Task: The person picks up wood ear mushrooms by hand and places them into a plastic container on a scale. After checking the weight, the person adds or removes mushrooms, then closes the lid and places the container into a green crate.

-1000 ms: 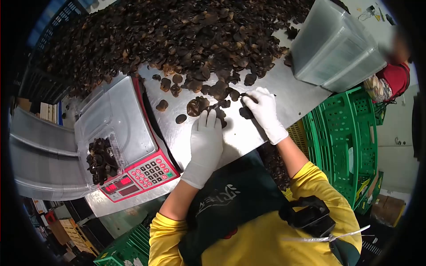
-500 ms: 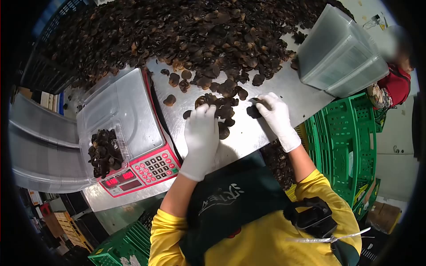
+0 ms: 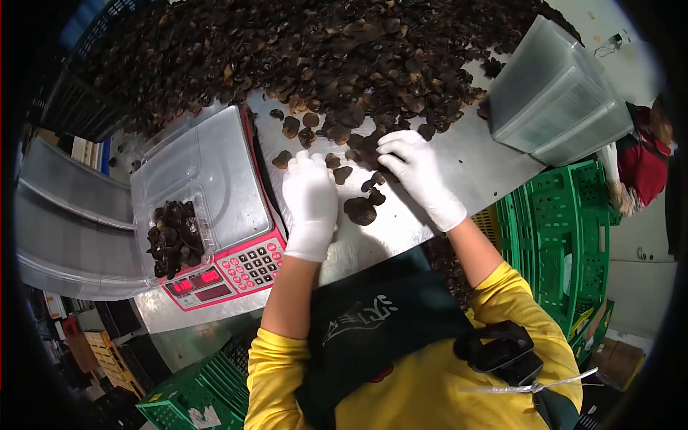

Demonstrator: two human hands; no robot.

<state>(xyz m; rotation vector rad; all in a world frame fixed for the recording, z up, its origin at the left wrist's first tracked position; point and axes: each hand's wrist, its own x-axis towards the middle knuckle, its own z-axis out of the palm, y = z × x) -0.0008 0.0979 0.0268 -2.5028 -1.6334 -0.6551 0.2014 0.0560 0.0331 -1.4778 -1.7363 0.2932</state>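
White gloves cover both hands. My left hand (image 3: 309, 204) rests over the steel table with its fingers curled down; anything beneath them is hidden. Beside its fingertips lie small dark wood ear mushrooms (image 3: 342, 174). My right hand (image 3: 417, 175) has thumb and fingers closed at a dark wood ear mushroom (image 3: 368, 146) by the edge of the big pile (image 3: 308, 64). Between the hands a larger loose piece (image 3: 360, 211) lies flat. To the left, a clear plastic box (image 3: 208, 233) holding mushrooms (image 3: 174, 239) sits on a red-framed digital scale (image 3: 244, 276).
Nested clear plastic boxes (image 3: 555, 100) stand at the table's right corner, and more clear boxes (image 3: 72, 215) are at left. Green crates (image 3: 566, 229) are stacked beyond the right edge. A person in red (image 3: 641, 158) is at far right. A black crate (image 3: 82, 100) stands upper left.
My right hand has moved left and farther up to the pile's edge. My left hand has shifted slightly back and left, and the pieces between the hands are more spread out.
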